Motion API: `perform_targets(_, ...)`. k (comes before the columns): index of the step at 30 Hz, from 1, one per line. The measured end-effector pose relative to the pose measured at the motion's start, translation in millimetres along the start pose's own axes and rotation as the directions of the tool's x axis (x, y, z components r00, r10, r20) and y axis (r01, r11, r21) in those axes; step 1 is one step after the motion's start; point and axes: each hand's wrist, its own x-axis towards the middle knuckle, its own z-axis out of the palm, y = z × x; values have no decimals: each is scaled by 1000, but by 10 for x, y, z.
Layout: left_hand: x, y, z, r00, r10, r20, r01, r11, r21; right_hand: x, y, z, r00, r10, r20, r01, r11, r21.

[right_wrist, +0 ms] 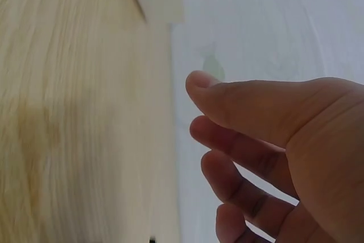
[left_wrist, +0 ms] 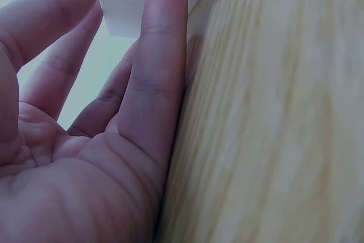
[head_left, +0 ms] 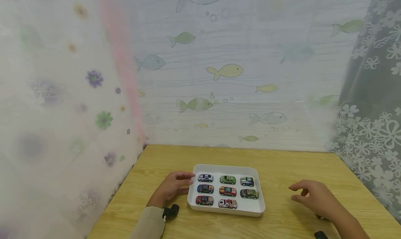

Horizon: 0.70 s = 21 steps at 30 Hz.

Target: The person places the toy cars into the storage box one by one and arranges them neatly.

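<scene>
A shallow white tray (head_left: 225,211) lies on the table with several small toy cars in it, set out in columns. Among them are a green car (head_left: 227,179), a red and yellow car (head_left: 227,191) and a white and red car (head_left: 228,203). My left hand (head_left: 173,186) is at the tray's left side with fingers extended; in the left wrist view its fingertips meet the tray wall (left_wrist: 122,15). Right of the tray, my right hand (head_left: 313,196) hovers over the table, fingers loosely bent and holding nothing. A small dark object (head_left: 321,217) shows partly under the right wrist.
The wooden table (head_left: 282,172) runs back to a curtain printed with fish (head_left: 230,71). Flowered sheeting (head_left: 103,120) hangs along the left edge, and a flower-patterned sheer curtain (head_left: 372,127) along the right. A black wrist camera (head_left: 171,211) sits by the left wrist.
</scene>
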Motion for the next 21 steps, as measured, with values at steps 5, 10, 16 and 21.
perform_targets(5, -8, 7, 5, 1000, -9, -1, 9, 1000, 10, -159, 185, -67, 999, 44, -4, -44, 999, -5)
perform_targets(10, -5, 10, 6, 1000, -16, -5, 16, 1000, 5, -265, 334, -125, 996, 90, 2, -90, 995, -33)
perform_targets(16, -2, 13, 4, 1000, -14, -3, 14, 1000, -9, -371, 468, -178, 992, 127, 12, -126, 991, -45)
perform_targets(21, 3, 10, 6, 1000, -8, -1, 8, 1000, -4, -436, 551, -205, 981, 185, 63, -185, 983, -9)
